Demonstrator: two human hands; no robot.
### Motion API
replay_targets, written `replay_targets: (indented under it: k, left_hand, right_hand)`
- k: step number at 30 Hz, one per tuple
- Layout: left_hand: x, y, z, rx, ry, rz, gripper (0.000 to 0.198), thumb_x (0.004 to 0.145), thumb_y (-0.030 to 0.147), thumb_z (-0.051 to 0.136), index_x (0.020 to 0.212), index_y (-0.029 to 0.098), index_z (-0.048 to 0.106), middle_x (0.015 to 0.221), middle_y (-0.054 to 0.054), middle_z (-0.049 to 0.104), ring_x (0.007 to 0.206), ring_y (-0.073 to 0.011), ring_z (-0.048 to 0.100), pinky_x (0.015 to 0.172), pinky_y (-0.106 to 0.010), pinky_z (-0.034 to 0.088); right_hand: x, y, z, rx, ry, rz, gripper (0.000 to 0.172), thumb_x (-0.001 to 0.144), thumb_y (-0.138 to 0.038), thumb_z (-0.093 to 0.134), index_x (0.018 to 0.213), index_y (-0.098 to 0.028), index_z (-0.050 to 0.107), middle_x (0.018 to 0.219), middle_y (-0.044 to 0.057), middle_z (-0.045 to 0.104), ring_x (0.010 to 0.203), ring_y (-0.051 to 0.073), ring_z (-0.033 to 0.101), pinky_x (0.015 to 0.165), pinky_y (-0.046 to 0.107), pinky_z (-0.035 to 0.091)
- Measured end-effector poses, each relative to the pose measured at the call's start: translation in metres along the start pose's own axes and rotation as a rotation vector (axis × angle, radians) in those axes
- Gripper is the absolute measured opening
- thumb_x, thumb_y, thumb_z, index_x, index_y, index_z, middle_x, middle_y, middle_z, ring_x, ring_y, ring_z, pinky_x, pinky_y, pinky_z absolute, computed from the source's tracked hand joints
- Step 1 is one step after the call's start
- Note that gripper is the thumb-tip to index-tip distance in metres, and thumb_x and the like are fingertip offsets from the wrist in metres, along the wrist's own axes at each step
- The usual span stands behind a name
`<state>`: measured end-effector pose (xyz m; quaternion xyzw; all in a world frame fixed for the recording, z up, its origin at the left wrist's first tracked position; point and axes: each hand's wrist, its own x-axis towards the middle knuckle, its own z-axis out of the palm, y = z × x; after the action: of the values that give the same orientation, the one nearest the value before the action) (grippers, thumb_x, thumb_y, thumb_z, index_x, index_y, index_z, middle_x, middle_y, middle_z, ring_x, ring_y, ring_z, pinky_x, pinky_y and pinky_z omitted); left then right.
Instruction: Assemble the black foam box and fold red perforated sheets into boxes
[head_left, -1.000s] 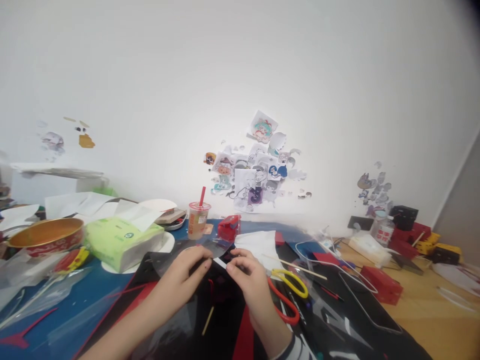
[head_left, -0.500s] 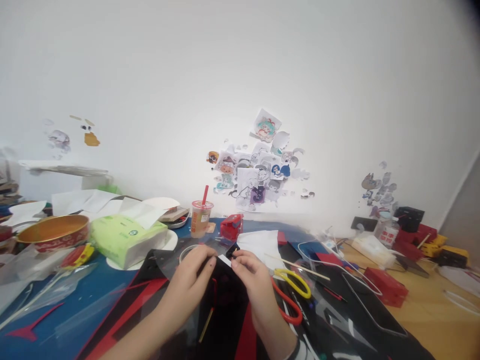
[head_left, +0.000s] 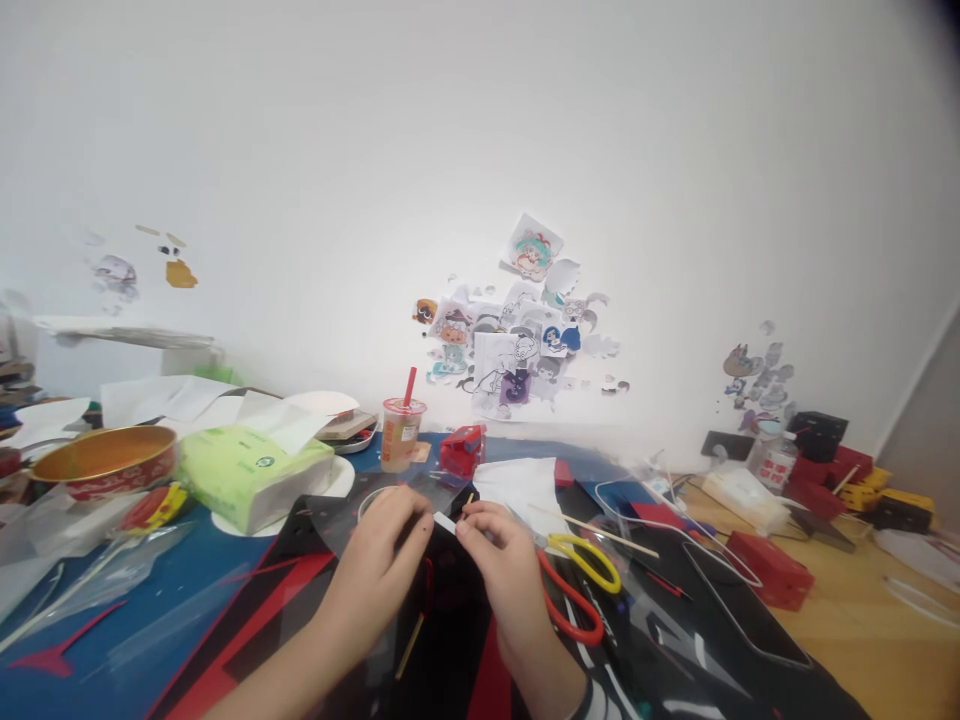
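Between the fingertips of both hands sits a small white strip [head_left: 445, 523]. My left hand [head_left: 390, 545] pinches its left end, thumb against curled fingers. At the other end, my right hand [head_left: 499, 550] has thumb and fingertips closed on it. A thin gold-coloured stick [head_left: 411, 645] hangs or lies below the hands against black material [head_left: 442, 620]; I cannot tell which. Just right of my right hand lie scissors with a yellow and red handle [head_left: 581, 625]. A white sheet of paper [head_left: 517, 485] is behind the hands.
A drink cup with a red straw [head_left: 401, 435] and a red object [head_left: 463, 452] stand at the back. On the left are a green tissue pack [head_left: 251, 480] and a gold-rimmed bowl [head_left: 105, 465]. To the right lie a wooden stick [head_left: 600, 530], a dark tablet-like slab [head_left: 742, 605] and a red box [head_left: 772, 570].
My right hand has shifted slightly left, its fingertips nearer my left hand. The dark bit at its fingertips no longer shows, and a short thin tip shows above them. My left hand barely moves.
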<state>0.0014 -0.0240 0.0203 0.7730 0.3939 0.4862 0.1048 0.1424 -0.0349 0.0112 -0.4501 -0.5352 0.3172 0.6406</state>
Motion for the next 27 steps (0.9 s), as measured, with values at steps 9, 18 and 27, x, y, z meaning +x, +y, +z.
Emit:
replay_targets:
  k: [9, 18, 27]
  left_hand:
    - [0.0006, 0.0004, 0.0008, 0.056, 0.037, 0.017, 0.02, 0.089, 0.03, 0.034, 0.074, 0.022, 0.044, 0.075, -0.001, 0.05, 0.075, -0.0196, 0.048, 0.069, -0.031, 0.038]
    - [0.0005, -0.0024, 0.0033, 0.07, 0.052, 0.055, 0.019, 0.091, 0.028, 0.034, 0.076, 0.021, 0.044, 0.076, -0.001, 0.048, 0.075, -0.0196, 0.046, 0.069, -0.033, 0.036]
    - [0.0011, -0.0014, 0.0047, 0.106, 0.078, 0.087, 0.019, 0.09, 0.025, 0.035, 0.074, 0.02, 0.044, 0.073, -0.001, 0.048, 0.073, -0.0192, 0.045, 0.067, -0.033, 0.036]
  right_hand:
    - [-0.0002, -0.0018, -0.0006, 0.004, -0.014, 0.026, 0.009, 0.064, -0.023, 0.064, 0.056, -0.019, 0.063, 0.086, 0.004, 0.062, 0.087, 0.022, 0.057, 0.08, 0.033, 0.041]
    - [-0.0029, -0.0101, 0.0003, 0.118, -0.044, 0.065, 0.012, 0.064, -0.024, 0.064, 0.055, -0.017, 0.063, 0.081, 0.004, 0.06, 0.08, 0.019, 0.055, 0.073, 0.029, 0.041]
    - [-0.0026, -0.0087, 0.0012, 0.09, -0.024, 0.083, 0.012, 0.062, -0.025, 0.065, 0.054, -0.016, 0.063, 0.081, 0.004, 0.06, 0.081, 0.02, 0.055, 0.075, 0.031, 0.041]
